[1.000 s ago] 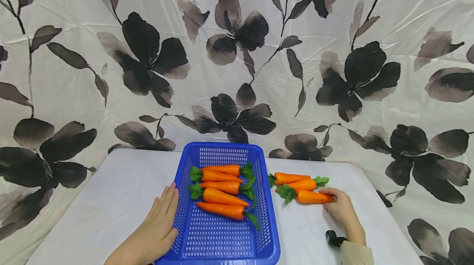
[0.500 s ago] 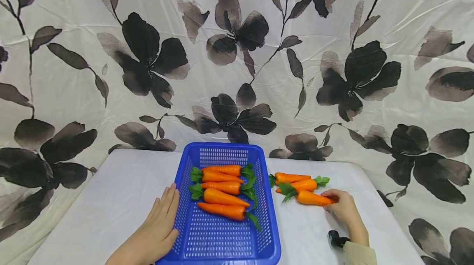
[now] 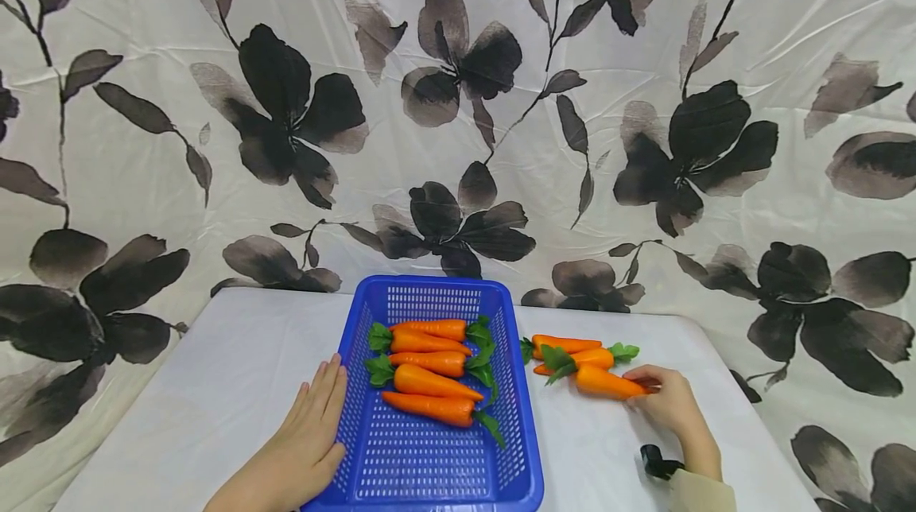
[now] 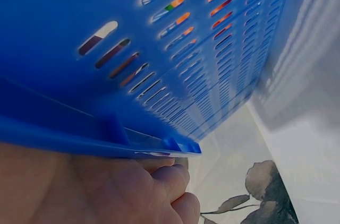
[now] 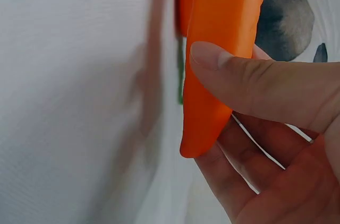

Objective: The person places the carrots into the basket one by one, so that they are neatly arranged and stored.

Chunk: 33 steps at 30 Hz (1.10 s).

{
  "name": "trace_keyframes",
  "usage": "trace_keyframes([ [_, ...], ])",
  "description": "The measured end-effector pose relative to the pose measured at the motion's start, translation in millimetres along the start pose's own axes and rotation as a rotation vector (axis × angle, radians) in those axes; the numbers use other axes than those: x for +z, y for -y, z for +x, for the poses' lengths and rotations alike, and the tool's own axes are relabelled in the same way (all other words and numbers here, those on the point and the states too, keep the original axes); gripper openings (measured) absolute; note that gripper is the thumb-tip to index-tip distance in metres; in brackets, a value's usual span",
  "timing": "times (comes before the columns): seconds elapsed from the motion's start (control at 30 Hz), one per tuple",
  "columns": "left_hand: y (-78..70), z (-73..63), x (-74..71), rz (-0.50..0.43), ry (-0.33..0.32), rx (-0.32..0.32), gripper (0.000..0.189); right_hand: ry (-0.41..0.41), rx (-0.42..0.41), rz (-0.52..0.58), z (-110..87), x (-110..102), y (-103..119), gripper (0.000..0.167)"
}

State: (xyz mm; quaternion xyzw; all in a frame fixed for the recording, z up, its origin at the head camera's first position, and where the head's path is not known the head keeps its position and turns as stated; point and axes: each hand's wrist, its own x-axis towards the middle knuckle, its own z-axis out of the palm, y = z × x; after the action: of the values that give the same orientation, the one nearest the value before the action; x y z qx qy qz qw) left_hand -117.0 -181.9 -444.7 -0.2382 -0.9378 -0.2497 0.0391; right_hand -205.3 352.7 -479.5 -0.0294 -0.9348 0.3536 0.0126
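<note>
My right hand pinches the tapered end of an orange carrot between thumb and fingers; its leafy top points left toward the basket. The right wrist view shows the thumb lying across this carrot, with the fingers behind it. Two more carrots, one at the back and one in the middle, lie just behind the pinched one. My left hand rests with straight fingers along the left rim of a blue plastic basket. Several carrots with green leaves lie in rows inside it.
A white table carries everything, its back edge meeting a hanging floral cloth. On the right wrist sits a small black strapped device. In the left wrist view, the slotted basket wall fills much of the picture.
My right hand has shifted slightly right and toward me, and the pinched carrot has turned a little, its leaves now overlapping the middle carrot. The left hand and basket stay put.
</note>
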Motion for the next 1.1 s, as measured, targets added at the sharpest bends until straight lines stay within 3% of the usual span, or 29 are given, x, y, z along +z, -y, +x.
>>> trace_keyframes([
  [0.33, -0.9, 0.1, -1.5, -0.013, 0.017, -0.022, 0.082, -0.052, -0.097, 0.048, -4.0, -10, 17, 0.031],
  [0.53, 2.3, -0.4, 2.9, 0.032, -0.022, 0.028, 0.083, -0.070, -0.108, 0.044, -7.4, -14, 35, 0.031],
  [0.8, 3.4, -1.2, 5.2, 0.108, -0.091, 0.095, 0.083, -0.118, -0.191, 0.037, -16.6, -15, 67, 0.032],
  [1.1, 2.0, 0.0, 3.2, 0.049, -0.040, 0.043, 0.083, -0.168, -0.296, 0.039, -29.6, -10, 105, 0.035],
])
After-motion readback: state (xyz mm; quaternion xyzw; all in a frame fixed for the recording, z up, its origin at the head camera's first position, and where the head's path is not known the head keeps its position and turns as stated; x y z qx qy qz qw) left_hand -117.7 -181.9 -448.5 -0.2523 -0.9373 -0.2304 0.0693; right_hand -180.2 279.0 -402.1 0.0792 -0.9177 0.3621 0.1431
